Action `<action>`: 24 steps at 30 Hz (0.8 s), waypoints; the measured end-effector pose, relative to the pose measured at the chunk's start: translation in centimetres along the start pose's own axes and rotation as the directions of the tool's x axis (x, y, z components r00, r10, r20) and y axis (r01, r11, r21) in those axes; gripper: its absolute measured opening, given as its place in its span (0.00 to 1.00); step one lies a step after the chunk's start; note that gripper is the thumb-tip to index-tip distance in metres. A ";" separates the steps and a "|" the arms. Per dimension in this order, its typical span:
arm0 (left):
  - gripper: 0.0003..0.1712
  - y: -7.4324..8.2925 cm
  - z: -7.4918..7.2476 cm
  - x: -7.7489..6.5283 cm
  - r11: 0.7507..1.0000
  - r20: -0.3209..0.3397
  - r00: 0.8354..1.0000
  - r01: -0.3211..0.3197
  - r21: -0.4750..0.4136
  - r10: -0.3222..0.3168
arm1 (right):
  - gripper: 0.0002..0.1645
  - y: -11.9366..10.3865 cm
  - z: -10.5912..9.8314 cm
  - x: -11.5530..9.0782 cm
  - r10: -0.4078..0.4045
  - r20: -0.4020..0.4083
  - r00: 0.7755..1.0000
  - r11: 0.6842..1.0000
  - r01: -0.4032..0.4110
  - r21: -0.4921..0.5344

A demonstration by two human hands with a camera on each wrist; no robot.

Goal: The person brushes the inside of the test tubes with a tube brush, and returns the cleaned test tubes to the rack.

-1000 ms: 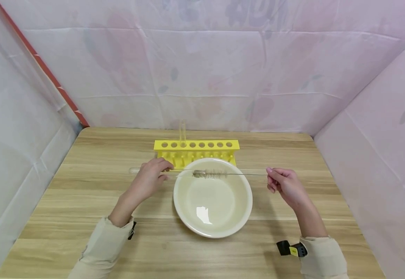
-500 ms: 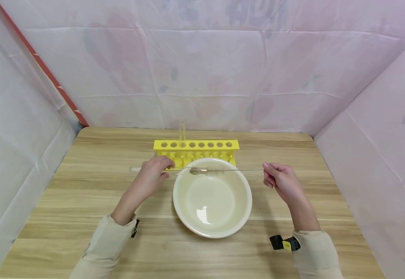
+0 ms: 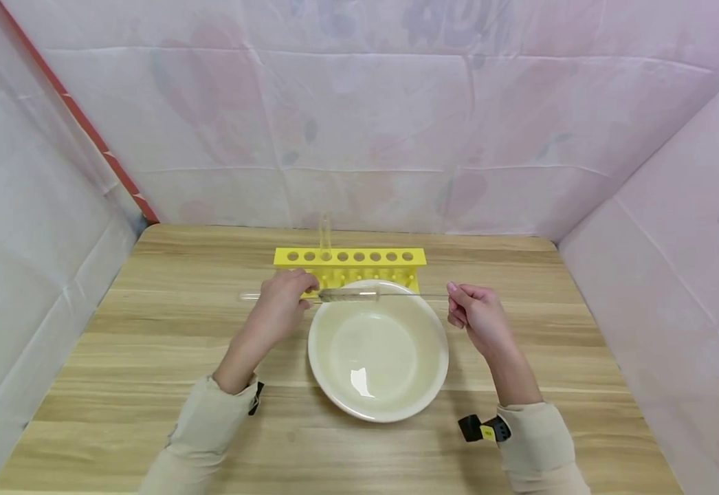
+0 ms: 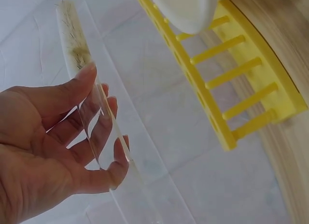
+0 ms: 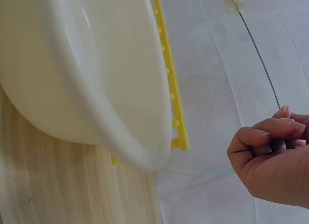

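Observation:
In the head view my left hand (image 3: 282,302) pinches a clear glass test tube (image 3: 248,296) held level over the back of the basin. The bristles of a test tube brush (image 3: 347,295) lie inside the tube, near its mouth. My right hand (image 3: 480,313) grips the brush's thin wire (image 3: 415,295) between thumb and curled fingers, right of the basin. The left wrist view shows the thumb and fingers around the tube, with the pale bristles (image 4: 75,33) above the thumb. In the right wrist view the twisted wire (image 5: 260,60) runs up from the fingertips to the bristles.
A cream basin (image 3: 319,375) stands mid-table, a bright reflection inside it. Just behind it is a yellow test tube rack (image 3: 390,258), partly covered by the basin. One clear test tube (image 3: 325,234) stands upright in the rack. Pale patterned sheets (image 3: 359,137) enclose the wooden table (image 3: 168,309).
My right hand has moved left and slightly back, and the brush has slid further into the test tube. My left hand has shifted a little right and back with the tube.

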State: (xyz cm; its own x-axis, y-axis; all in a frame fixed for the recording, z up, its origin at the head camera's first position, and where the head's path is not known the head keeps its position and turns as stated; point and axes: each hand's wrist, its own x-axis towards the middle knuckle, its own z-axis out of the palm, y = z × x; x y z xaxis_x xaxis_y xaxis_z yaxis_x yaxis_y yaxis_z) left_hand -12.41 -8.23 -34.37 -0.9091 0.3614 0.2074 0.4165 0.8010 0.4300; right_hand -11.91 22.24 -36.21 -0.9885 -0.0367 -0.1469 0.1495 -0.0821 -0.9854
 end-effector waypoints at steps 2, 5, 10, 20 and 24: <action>0.13 0.2 0.0 0.1 1.000 0.004 1.000 0.000 0.005 0.000 | 0.25 0.0 0.2 0.1 -0.001 -0.010 1.000 1.000 0.001 -0.002; 0.13 0.6 0.2 0.3 1.000 0.015 1.000 0.011 -0.008 -0.011 | 0.25 0.1 0.7 0.2 0.005 -0.013 1.000 1.000 -0.005 0.010; 0.10 1.6 0.5 0.8 0.999 0.057 0.998 0.006 -0.036 -0.004 | 0.24 0.2 2.4 0.6 0.020 0.035 0.999 1.000 -0.020 0.012; 0.09 3.1 1.0 1.3 0.999 0.039 0.999 0.008 -0.037 -0.006 | 0.24 0.5 5.4 1.1 0.051 0.046 0.998 0.998 -0.050 -0.028; 0.09 3.3 1.0 1.4 0.999 0.028 0.999 0.036 -0.026 -0.035 | 0.24 0.6 5.8 1.2 0.048 0.029 0.998 0.998 -0.047 -0.031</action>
State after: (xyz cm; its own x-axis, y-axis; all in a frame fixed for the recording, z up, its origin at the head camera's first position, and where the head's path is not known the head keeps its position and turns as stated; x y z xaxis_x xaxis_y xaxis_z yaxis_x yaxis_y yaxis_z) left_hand -12.32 -4.65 -33.54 -0.9231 0.3460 0.1677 0.3837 0.8010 0.4596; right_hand -12.86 16.32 -36.49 -0.9791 -0.0690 -0.1912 0.1948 -0.0494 -0.9796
